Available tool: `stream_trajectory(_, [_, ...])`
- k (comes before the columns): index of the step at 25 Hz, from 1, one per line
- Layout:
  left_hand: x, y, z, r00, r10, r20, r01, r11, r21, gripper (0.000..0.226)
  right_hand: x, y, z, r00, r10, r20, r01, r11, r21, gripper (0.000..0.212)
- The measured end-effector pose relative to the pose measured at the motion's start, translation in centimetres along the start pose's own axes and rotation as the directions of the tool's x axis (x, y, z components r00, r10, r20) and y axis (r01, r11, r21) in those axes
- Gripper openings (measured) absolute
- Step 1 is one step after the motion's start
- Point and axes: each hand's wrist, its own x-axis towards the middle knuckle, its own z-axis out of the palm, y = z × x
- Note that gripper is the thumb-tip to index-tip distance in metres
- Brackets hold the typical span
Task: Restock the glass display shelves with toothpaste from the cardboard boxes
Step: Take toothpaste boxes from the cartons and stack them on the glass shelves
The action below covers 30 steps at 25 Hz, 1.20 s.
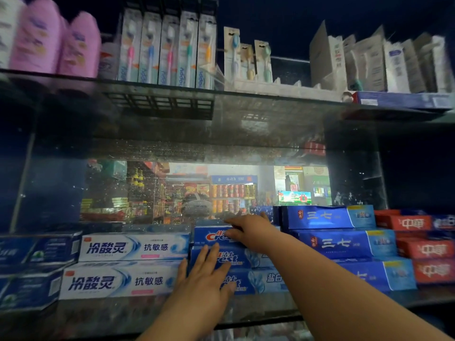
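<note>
Head view: the lower glass shelf (246,313) carries toothpaste cartons lying lengthwise in stepped stacks. The upper glass shelf (270,94) holds pink bottles (49,38) and carded toothbrushes (170,50), blurred at the edges. On the lower shelf, left to right, stand white cartons (133,247) with blue Chinese lettering, the Crest stack (261,279), darker blue cartons (344,242) with a pale end panel, and red cartons (428,249). The Crest stack is three high, bright blue with a white and red logo, and each tier sits back from the one below. The right hand (248,230) grips the top Crest carton (211,236), seemingly with fingers over its upper edge and thumb on its front. The left hand (206,274) lies flat, fingers straight, against the fronts of the two lower Crest cartons. The hands are apart.
</note>
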Motion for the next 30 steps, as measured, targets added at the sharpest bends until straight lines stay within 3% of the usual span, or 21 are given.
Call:
stream_trajectory(5, [0.4,0.2,-0.2,0.999,-0.048,0.014,0.047,0.998,0.047,0.060,-4.0,-0.3,-0.1,0.956,-0.060,-0.286,0.081,0.995,0.061,0.056])
stream_trajectory(10, [0.5,-0.1,-0.1,0.997,-0.078,-0.006,0.078,0.993,0.090,0.061,-11.9,1.3,0.6,0.825,-0.274,-0.494,0.320,0.947,0.011,0.051])
stream_trajectory(13, [0.8,-1.5,1.2,0.988,-0.004,-0.156,0.010,0.999,0.034,0.074,-16.7,4.9,1.6,0.802,-0.299,-0.517,0.350,0.937,0.001,0.047])
stream_trajectory(15, [0.8,-1.9,1.6,0.964,0.033,-0.265,-0.027,0.999,0.026,0.094,-19.5,8.3,2.3,0.819,-0.275,-0.504,0.319,0.948,0.001,0.047])
stream_trajectory(18, [-0.4,-1.4,1.4,0.942,0.059,-0.329,-0.015,0.991,0.134,0.086,-23.2,13.9,2.7,0.881,-0.079,-0.466,0.157,0.979,0.132,0.052])
stream_trajectory(20, [-1.4,1.8,0.8,0.905,0.063,-0.421,-0.041,0.997,0.061,0.077,-25.3,17.2,1.8,0.902,0.127,-0.412,-0.028,0.971,0.238,0.052])
stream_trajectory(22, [-2.1,6.2,0.5,0.907,0.026,-0.419,-0.083,0.990,-0.117,0.066,-26.9,19.4,1.0,0.908,0.268,-0.321,-0.205,0.955,0.215,0.056])
stream_trajectory(26, [-0.6,14.1,0.8,0.954,0.006,-0.300,-0.135,0.901,-0.412,0.068,-27.5,19.6,0.6,0.941,0.285,-0.182,-0.268,0.957,0.110,0.062])
stream_trajectory(30, [1.8,17.8,1.2,0.975,-0.066,-0.212,-0.071,0.811,-0.581,0.078,-26.6,19.6,-0.6,0.946,0.266,-0.184,-0.247,0.962,0.119,0.065])
